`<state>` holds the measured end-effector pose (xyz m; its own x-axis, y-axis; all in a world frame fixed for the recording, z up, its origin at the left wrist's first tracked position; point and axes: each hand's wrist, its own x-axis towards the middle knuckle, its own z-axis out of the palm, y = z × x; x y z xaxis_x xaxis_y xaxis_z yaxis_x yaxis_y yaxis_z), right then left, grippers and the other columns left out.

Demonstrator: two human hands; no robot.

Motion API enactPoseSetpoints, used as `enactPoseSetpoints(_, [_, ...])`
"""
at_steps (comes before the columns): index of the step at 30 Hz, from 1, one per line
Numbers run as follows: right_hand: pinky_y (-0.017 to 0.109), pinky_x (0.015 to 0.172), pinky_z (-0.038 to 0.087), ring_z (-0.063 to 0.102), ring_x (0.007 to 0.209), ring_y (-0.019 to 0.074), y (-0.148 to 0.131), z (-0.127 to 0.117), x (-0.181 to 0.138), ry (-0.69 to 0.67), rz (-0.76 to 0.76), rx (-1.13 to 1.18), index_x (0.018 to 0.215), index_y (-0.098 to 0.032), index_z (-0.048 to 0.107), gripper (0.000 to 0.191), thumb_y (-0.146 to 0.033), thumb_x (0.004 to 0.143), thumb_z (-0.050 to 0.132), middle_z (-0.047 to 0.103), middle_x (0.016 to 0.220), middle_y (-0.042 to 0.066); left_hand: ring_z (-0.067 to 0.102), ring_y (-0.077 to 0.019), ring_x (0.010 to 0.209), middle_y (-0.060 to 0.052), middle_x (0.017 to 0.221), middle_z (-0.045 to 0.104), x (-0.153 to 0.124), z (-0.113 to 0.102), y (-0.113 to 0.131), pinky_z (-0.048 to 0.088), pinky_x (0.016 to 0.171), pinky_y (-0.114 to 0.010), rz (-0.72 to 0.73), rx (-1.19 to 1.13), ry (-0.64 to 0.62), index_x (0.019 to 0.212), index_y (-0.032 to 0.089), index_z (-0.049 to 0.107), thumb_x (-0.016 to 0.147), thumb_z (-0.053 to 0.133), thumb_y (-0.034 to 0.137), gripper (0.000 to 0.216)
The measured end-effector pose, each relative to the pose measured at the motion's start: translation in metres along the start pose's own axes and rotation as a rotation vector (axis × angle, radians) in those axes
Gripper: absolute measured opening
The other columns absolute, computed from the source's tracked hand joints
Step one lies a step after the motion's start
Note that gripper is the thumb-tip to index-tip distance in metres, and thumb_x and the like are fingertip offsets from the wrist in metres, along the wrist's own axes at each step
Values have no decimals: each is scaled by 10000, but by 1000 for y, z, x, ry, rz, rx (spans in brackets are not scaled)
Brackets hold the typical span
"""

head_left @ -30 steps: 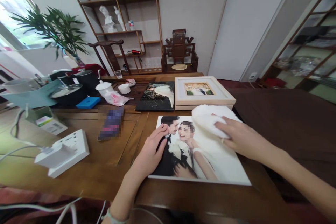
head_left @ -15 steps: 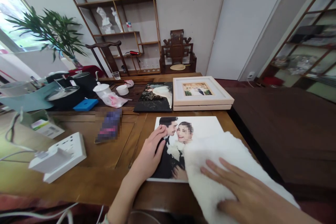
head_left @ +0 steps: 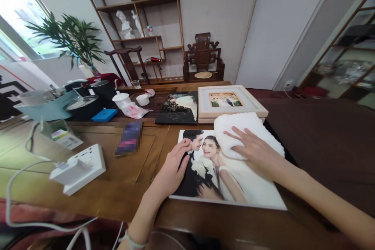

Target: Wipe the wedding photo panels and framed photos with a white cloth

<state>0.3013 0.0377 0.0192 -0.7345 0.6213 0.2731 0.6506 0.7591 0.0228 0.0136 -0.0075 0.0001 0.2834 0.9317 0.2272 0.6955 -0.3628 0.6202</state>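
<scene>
A wedding photo panel (head_left: pixel 234 181) lies flat on the wooden table in front of me, showing a couple in black and white clothes. My left hand (head_left: pixel 175 164) rests on the panel's left edge, its fingers laid flat over the dark suit. My right hand (head_left: pixel 253 144) lies with spread fingers on a white towel (head_left: pixel 224 125), pressing it against the panel's upper right part. The towel covers that corner and reaches past the panel's edge, close to the stacked frames behind.
Behind the panel are light wooden picture frames (head_left: pixel 252 106) in a stack and a dark photo panel (head_left: pixel 166 115). On the left stand a white power strip (head_left: pixel 98 164), an opened small box (head_left: pixel 68 140), a blue box (head_left: pixel 104 115), a teapot (head_left: pixel 120 97) and a black pot (head_left: pixel 83 105).
My right hand has slid the towel away from me, to the panel's far right corner, uncovering the white dress and lower right part. My left hand stays on the panel's left edge.
</scene>
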Motion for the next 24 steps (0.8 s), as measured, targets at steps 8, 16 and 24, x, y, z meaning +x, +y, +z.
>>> enactPoseSetpoints(8, [553,996,433,360,1306,359,-71,-36,-45,-147,-99,168,867,-256,686,446,15,580,478,400,1447,77,354,-218,1378,-101,1435,465,0,2,-1,291,1128,-482,-4,17,6,1256,220,515,955,354,243,342])
enactPoseSetpoints(16, [531,1122,239,273,1374,270,-56,-29,-29,-141,-5,277,948,-235,689,488,-12,574,470,384,1465,41,337,-216,1387,-104,1440,456,2,-1,-2,282,1136,-472,11,29,-22,1275,207,510,960,336,250,362])
enactPoseSetpoints(24, [595,1058,304,312,1347,352,0,-11,9,-117,34,147,1052,-135,652,464,10,645,480,405,1435,202,363,-214,1374,-91,1433,465,-1,1,-3,302,1127,-477,19,0,12,1263,240,514,959,360,247,341])
